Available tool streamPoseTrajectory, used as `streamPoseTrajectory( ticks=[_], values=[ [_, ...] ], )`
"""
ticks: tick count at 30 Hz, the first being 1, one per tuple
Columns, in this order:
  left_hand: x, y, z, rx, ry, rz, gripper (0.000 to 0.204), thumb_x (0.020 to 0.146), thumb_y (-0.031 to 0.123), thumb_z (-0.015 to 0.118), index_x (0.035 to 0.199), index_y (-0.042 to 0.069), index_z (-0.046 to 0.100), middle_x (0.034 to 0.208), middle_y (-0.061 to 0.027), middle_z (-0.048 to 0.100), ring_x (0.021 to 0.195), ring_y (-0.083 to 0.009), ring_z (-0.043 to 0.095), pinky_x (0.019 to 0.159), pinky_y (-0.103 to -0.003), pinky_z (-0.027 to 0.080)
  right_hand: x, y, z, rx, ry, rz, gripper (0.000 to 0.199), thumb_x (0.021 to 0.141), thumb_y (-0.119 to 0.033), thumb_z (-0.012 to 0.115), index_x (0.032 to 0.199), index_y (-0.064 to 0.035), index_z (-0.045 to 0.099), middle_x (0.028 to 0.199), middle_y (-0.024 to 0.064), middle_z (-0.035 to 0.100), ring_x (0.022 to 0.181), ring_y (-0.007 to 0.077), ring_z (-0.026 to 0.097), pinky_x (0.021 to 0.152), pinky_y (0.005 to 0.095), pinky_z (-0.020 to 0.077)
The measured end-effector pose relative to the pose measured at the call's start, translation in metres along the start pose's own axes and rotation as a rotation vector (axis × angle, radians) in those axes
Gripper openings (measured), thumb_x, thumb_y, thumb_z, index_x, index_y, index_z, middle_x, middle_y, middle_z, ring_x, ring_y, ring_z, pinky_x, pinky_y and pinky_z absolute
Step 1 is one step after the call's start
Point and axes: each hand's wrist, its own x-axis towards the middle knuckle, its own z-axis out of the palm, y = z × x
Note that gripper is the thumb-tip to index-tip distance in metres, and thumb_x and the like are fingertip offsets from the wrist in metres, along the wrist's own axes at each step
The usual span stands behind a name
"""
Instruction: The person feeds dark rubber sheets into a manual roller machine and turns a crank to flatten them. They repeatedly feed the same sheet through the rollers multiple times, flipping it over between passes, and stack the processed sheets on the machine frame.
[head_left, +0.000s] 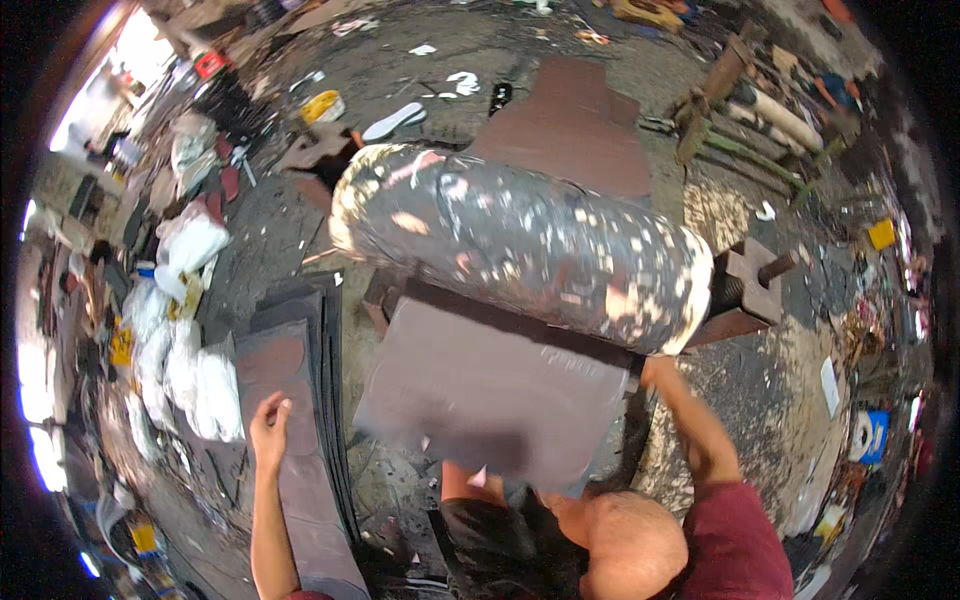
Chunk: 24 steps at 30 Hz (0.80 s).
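Note:
My left hand (268, 430) hovers over a stack of dark, flat sheets (300, 480) at the left. Its fingers are loosely bent, and I see nothing in them. My right hand (657, 374) reaches to the lower right end of a thick black roller (520, 240) with pale worn patches. Blur and the roller's edge hide its fingers. Just this side of the roller, a grey-brown rectangular sheet (490, 385) lies flat, its right corner close to my right hand. Small pale scraps (480, 477) are at its near edge.
Rusty metal supports (750, 290) stand at the roller's ends. A brown sheet (560, 120) lies beyond it. White plastic bags (190, 340) line the left side, and a wooden frame (745, 150) stands far right. My bent knee (635, 545) is below the sheet. Scraps litter the floor.

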Motion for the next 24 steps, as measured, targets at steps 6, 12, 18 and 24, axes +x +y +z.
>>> streamPoseTrajectory(
  ticks=[6,12,18,24],
  values=[
    [-0.009,-0.244,-0.051,0.577,0.163,-0.598,0.134,0.057,0.072,0.082,0.156,0.004,0.023,0.159,-0.0267,0.026,0.148,-0.0353,0.025,0.118,-0.047,0.028,-0.258,-0.012,-0.019,0.071,-0.224,-0.28,0.051,0.072,-0.045,0.076,0.099,-0.0009,0.074,0.076,0.0248,0.069,0.073,0.0418,0.069,0.071,0.0472,0.0548],
    [-0.032,-0.289,-0.048,0.498,0.323,-0.848,0.145,0.051,0.079,0.08,0.161,0.019,0.007,0.166,-0.021,-0.002,0.15,-0.0495,0.001,0.114,-0.073,0.012,-0.302,-0.033,-0.244,0.002,0.403,-0.103,0.015,0.07,-0.007,0.066,0.082,-0.004,0.073,0.064,0.017,0.067,0.061,0.036,0.067,0.06,0.0459,0.0533],
    [-0.02,-0.262,-0.061,0.517,0.155,-1.002,0.148,0.049,0.08,0.081,0.161,0.022,0.004,0.167,-0.0184,0.001,0.148,-0.0535,0.0,0.112,-0.075,0.01,-0.235,-0.071,-0.301,-0.561,0.897,0.039,0.032,0.071,-0.025,0.077,0.097,-0.0112,0.066,0.072,0.0147,0.067,0.069,0.0385,0.064,0.063,0.0487,0.0491],
    [-0.033,-0.248,-0.053,0.566,0.195,-0.935,0.148,0.048,0.08,0.081,0.161,0.019,0.008,0.164,-0.0217,0.007,0.148,-0.0507,0.01,0.111,-0.073,0.018,-0.221,-0.032,-0.287,-0.419,1.066,-0.019,0.033,0.073,-0.024,0.077,0.104,-0.015,0.069,0.083,0.0153,0.07,0.082,0.0373,0.067,0.071,0.0477,0.0517]
  ],
)
